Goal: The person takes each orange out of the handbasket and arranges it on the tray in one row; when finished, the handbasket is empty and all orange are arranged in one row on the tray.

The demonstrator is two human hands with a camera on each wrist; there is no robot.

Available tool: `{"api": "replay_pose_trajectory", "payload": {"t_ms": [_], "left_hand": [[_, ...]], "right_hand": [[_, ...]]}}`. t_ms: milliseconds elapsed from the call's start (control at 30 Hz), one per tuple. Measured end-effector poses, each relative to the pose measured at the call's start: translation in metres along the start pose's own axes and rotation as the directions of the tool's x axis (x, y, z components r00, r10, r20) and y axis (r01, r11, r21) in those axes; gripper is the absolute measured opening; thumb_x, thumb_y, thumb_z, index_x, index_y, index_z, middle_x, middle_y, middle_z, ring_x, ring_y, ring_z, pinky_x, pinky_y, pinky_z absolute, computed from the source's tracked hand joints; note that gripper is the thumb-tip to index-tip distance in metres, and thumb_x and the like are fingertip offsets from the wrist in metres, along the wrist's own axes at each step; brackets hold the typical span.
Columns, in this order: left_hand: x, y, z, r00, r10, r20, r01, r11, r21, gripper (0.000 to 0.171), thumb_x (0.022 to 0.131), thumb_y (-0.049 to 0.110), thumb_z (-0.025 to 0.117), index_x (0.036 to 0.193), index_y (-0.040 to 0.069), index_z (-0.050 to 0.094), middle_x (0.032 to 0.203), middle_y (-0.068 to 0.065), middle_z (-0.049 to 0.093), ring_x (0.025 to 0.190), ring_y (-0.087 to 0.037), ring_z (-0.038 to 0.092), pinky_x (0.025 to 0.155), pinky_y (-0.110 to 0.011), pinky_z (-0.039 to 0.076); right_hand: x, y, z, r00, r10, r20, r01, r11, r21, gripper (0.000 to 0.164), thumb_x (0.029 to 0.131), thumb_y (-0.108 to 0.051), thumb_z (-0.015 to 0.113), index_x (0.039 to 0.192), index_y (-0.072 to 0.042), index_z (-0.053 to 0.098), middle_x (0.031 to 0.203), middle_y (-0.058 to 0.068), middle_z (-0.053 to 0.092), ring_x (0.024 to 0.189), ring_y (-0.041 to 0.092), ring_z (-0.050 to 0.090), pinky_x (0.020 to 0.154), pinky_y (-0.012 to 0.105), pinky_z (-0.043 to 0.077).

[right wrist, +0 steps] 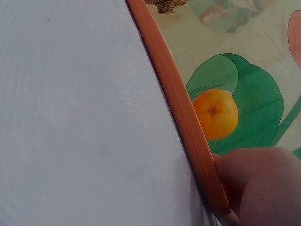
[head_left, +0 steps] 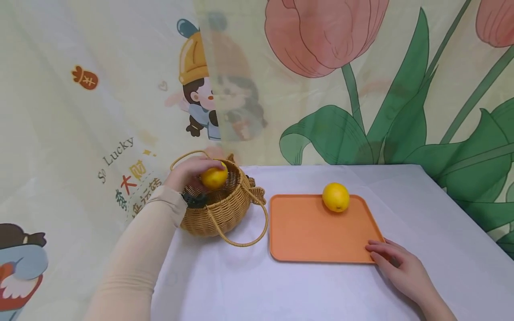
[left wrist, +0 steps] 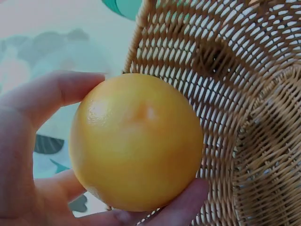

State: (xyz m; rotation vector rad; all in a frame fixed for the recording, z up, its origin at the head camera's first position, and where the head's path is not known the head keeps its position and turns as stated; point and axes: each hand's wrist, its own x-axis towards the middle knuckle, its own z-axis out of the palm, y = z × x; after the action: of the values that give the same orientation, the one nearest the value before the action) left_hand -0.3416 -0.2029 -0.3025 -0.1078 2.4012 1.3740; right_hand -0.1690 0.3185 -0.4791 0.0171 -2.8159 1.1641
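Observation:
My left hand (head_left: 192, 170) grips a round yellow citrus fruit (head_left: 214, 177) over the mouth of a wicker basket (head_left: 218, 217). In the left wrist view, fingers and thumb curve round the citrus fruit (left wrist: 136, 141), with the woven basket wall (left wrist: 221, 99) behind it. A second yellow citrus fruit (head_left: 336, 197) rests at the back rim of an orange tray (head_left: 313, 232). At the tray's front right corner, my right hand (head_left: 403, 269) holds the edge between thumb and fingers. The right wrist view shows a digit (right wrist: 263, 174) against the tray's rim (right wrist: 181, 108).
A white cloth (head_left: 225, 285) covers the table. The basket's looped handle (head_left: 241, 244) lies out toward the tray's left side. A dark band (head_left: 196, 200) is on the left wrist. Behind the table hangs a curtain (head_left: 249, 89) printed with tulips and cartoon figures.

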Motion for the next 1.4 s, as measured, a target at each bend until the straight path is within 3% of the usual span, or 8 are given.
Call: {"api": "replay_pose_trajectory", "payload": {"t_ms": [233,467,667,867,1100,1400], "left_hand": [[-0.009,0.024,0.012,0.997,0.071,-0.006,-0.071,0.997,-0.025,0.05,0.094,0.033,0.067,0.133,0.008,0.049,0.125,-0.015,0.046,0.103,-0.03,0.053,0.085,-0.05,0.058],[-0.013,0.048,0.034,0.99,0.125,-0.067,-0.129,0.99,-0.05,0.053,0.092,0.036,0.071,0.135,0.01,0.057,0.123,-0.018,0.052,0.098,-0.03,0.059,0.076,-0.044,0.061],[-0.009,0.061,0.058,0.985,0.157,-0.073,-0.16,0.986,-0.043,0.053,0.089,0.036,0.072,0.136,0.015,0.06,0.119,-0.016,0.056,0.093,-0.028,0.06,0.081,-0.048,0.059],[-0.008,0.068,0.071,0.973,0.202,-0.109,-0.203,0.979,0.003,0.056,0.087,0.034,0.075,0.138,0.014,0.059,0.12,-0.016,0.055,0.092,-0.027,0.058,0.084,-0.052,0.058],[-0.009,0.071,0.077,0.958,0.236,-0.163,-0.229,0.972,0.06,0.064,0.086,0.037,0.075,0.143,0.016,0.056,0.121,-0.016,0.055,0.091,-0.026,0.058,0.073,-0.046,0.059],[-0.006,0.078,0.095,0.947,0.284,-0.149,-0.286,0.958,0.005,0.061,0.085,0.039,0.076,0.138,0.016,0.058,0.118,-0.014,0.057,0.089,-0.027,0.06,0.074,-0.048,0.059]], "right_hand": [[-0.001,0.0,-0.002,1.0,-0.006,-0.004,0.006,1.0,-0.003,0.029,0.103,-0.03,0.062,0.122,-0.012,0.075,0.138,0.019,0.062,0.141,0.049,0.034,0.105,0.073,0.03],[0.0,-0.001,-0.001,1.0,-0.006,-0.003,0.006,1.0,0.002,0.029,0.104,-0.029,0.062,0.122,-0.011,0.075,0.138,0.019,0.061,0.141,0.049,0.035,0.105,0.073,0.031],[0.002,-0.001,0.001,1.0,-0.003,-0.007,0.003,1.0,-0.001,0.028,0.103,-0.027,0.062,0.122,-0.01,0.075,0.138,0.02,0.061,0.141,0.049,0.035,0.105,0.073,0.031],[0.001,0.0,0.001,1.0,0.005,-0.014,-0.005,1.0,-0.001,0.027,0.104,-0.027,0.062,0.121,-0.01,0.075,0.138,0.02,0.061,0.14,0.05,0.035,0.105,0.073,0.031],[0.0,0.001,0.0,1.0,0.026,0.006,-0.026,1.0,0.005,0.031,0.104,-0.03,0.062,0.123,-0.01,0.074,0.14,0.02,0.06,0.142,0.05,0.033,0.106,0.073,0.03],[0.001,0.0,-0.002,0.998,0.053,0.021,-0.053,0.999,0.003,0.033,0.104,-0.032,0.062,0.125,-0.009,0.073,0.142,0.021,0.058,0.143,0.049,0.031,0.107,0.073,0.028]]}}
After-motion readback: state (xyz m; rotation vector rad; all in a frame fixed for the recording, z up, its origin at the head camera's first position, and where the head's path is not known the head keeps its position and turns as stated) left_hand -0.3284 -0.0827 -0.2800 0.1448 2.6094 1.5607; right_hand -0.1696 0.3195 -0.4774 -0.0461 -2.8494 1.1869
